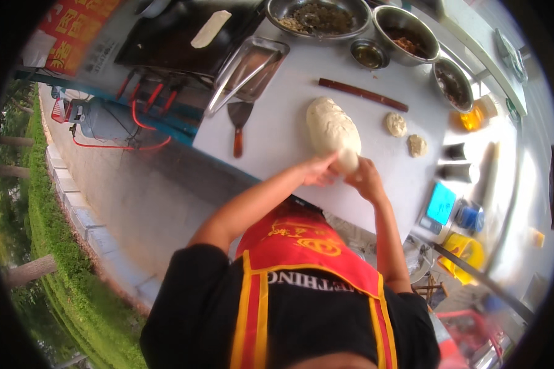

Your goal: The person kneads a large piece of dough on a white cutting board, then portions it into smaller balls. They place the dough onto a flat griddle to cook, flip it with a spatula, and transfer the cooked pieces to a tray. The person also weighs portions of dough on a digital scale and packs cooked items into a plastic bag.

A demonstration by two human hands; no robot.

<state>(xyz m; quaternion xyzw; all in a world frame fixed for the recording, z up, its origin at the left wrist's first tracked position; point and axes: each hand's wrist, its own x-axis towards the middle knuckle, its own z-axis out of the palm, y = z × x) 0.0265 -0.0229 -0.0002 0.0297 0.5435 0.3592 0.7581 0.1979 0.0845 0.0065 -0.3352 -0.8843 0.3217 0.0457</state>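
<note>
A large oblong mass of pale dough lies on the white worktop, its near end narrowing into a rounded lump between my hands. My left hand touches the left side of that lump with the fingers somewhat spread. On the lump's right side, my right hand has its fingers curled against the dough. Both hands are slightly blurred. Two small dough pieces rest to the right, and a dark red wooden rod lies beyond the big dough.
A scraper with a wooden handle and a metal tray are at left, beside a griddle bearing a flat dough strip. Steel bowls of filling line the far edge. A digital scale stands at right.
</note>
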